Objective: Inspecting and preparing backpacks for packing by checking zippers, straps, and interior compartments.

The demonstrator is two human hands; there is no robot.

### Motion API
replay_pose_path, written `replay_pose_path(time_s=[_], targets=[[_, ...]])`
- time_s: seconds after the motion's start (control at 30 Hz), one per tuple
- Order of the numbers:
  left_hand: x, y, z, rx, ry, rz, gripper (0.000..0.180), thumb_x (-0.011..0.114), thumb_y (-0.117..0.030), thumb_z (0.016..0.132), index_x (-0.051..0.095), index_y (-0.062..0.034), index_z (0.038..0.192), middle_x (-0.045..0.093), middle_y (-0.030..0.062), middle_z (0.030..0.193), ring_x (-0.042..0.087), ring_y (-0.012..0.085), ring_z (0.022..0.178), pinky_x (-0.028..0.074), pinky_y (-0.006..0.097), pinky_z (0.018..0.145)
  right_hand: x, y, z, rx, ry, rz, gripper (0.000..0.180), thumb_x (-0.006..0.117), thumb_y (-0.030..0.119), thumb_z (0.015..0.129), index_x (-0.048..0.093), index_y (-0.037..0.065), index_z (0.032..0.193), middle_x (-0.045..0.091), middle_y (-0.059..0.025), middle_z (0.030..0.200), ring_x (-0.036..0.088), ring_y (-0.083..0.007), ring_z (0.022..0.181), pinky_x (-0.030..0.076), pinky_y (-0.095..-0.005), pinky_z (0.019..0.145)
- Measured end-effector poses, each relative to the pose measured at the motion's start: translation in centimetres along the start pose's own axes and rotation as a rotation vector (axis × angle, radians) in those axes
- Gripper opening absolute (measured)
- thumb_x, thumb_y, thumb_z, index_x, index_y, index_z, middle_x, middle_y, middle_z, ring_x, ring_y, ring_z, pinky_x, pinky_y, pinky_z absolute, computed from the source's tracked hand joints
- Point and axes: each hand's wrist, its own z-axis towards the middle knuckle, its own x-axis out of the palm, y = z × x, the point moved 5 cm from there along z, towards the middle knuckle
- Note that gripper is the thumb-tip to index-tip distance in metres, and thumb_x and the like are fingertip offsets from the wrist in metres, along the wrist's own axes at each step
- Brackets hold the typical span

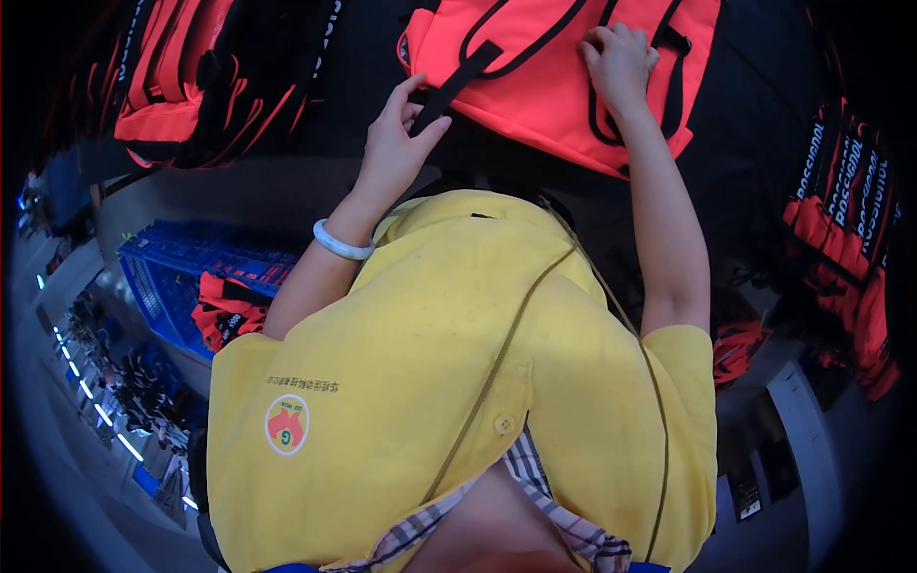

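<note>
A bright red-orange bag (544, 86) with black straps lies flat on the dark table in front of me. My left hand (396, 134), a pale bangle on its wrist, is at the bag's near left corner. Its thumb and fingers hold a wide black strap (458, 81) that runs up across the bag. My right hand (619, 65) rests on the right part of the bag, close to a black strap loop (678, 86). Its fingers are curled down against the fabric, and whatever is under them is hidden.
Stacked red-orange bags with black straps (167, 91) lie on the left of the table. More black-and-red pieces (845, 229) hang at the right. Below left stands a blue plastic crate (158, 286) beside a red bundle (229, 310).
</note>
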Motion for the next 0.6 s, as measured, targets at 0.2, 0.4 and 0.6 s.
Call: replay_pose_path(time_s=[0.2, 0.4, 0.6], targets=[[-1.6, 1.5, -1.6, -0.032, -0.005, 0.023, 0.06, 0.07, -0.011, 0.086, 0.042, -0.0041, 0.139, 0.064, 0.0054, 0.088, 0.063, 0.0104, 0.084, 0.049, 0.025, 0.079, -10.4, 2.4, -8.6, 0.183, 0.38, 1.02, 0.022, 0.058, 0.016, 0.092, 0.053, 0.0, 0.077, 0.05, -0.0043, 0.077, 0.049, -0.0145, 0.073, 0.038, -0.0271, 0.067], [-2.2, 3.8, -2.2, -0.037, 0.003, 0.09, 0.052, 0.069, -0.01, 0.087, 0.049, -0.0032, 0.134, 0.064, 0.005, 0.092, 0.061, 0.0087, 0.085, 0.048, 0.024, 0.077, -13.5, 2.6, -16.3, 0.162, 0.545, 0.614, 0.01, 0.065, 0.004, 0.085, 0.057, -0.002, 0.084, 0.059, -0.0125, 0.079, 0.058, -0.0269, 0.068, 0.047, -0.0352, 0.066], [-1.3, 4.8, -2.3, -0.057, 0.115, -0.029, 0.045, 0.066, -0.004, 0.089, 0.052, -0.001, 0.131, 0.062, 0.0023, 0.098, 0.06, 0.0073, 0.094, 0.048, 0.022, 0.083, -13.6, 2.5, -10.4, 0.009, -0.004, 0.084, 0.026, 0.072, 0.017, 0.081, 0.061, 0.005, 0.101, 0.06, -0.0095, 0.114, 0.05, -0.0276, 0.12, 0.037, -0.0473, 0.1]])
